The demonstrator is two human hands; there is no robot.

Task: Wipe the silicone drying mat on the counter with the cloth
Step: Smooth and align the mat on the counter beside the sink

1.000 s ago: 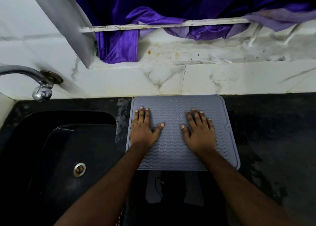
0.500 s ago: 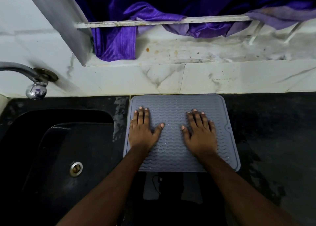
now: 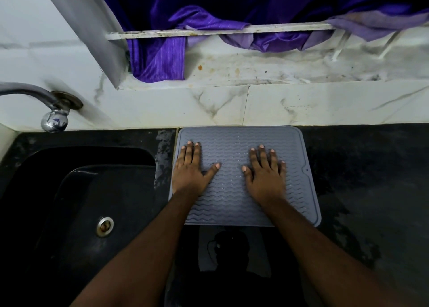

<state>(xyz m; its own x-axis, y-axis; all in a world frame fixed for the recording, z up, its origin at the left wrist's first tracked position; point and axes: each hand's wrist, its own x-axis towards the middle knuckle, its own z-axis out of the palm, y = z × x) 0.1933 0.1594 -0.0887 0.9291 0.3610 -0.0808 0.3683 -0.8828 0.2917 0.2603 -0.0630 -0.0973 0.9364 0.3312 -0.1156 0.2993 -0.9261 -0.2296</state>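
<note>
Black stone counter point(image 3: 362, 190) runs along a white marble-patterned wall point(image 3: 301, 104), its surface streaked with damp patches to the right. On it, pushed up against the wall, lies the grey silicone drying mat point(image 3: 232, 190), ribbed with wavy lines and rimmed with a raised edge; no brand or writing can be read on it. Both of the person's hands lie flat on the mat, palms down. The left hand point(image 3: 191, 167) rests near the mat's left edge, fingers straight and close together, thumb spread toward the middle. The right hand point(image 3: 265, 173) rests right of centre, fingers slightly fanned, thumb pointing left. Neither holds anything. To the left sits a black sink point(image 3: 46, 190) with a metal drain point(image 3: 105, 226), a chrome tap point(image 3: 54, 119) above it. Purple fabric point(image 3: 157, 58) hangs over the far ledge.
</note>
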